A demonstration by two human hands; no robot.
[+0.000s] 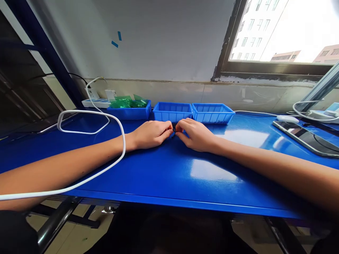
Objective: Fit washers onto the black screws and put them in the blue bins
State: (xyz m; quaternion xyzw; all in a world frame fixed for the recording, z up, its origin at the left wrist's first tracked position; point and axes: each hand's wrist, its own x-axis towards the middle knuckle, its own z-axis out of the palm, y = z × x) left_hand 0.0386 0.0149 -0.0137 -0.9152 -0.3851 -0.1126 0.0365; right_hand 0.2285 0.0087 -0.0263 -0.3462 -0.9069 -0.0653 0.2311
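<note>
My left hand [153, 134] and my right hand [195, 134] meet near the middle of the blue table [148, 180], fingertips almost touching. Both are closed in a pinch. Between them shows a small dark thing [174, 129], too small and too covered by the fingers to name. Just behind my hands stand two blue bins, a middle bin [173, 115] and a right bin [213, 114]; their floors cannot be made out from here.
A left blue bin [129, 113] holds green plastic packets [125, 102]. Behind it lies a power strip [96, 103]. One white cable [106, 174] loops over my left forearm. A phone-like tablet [308, 137] lies at the right, beside a white mouse-shaped object [287, 119].
</note>
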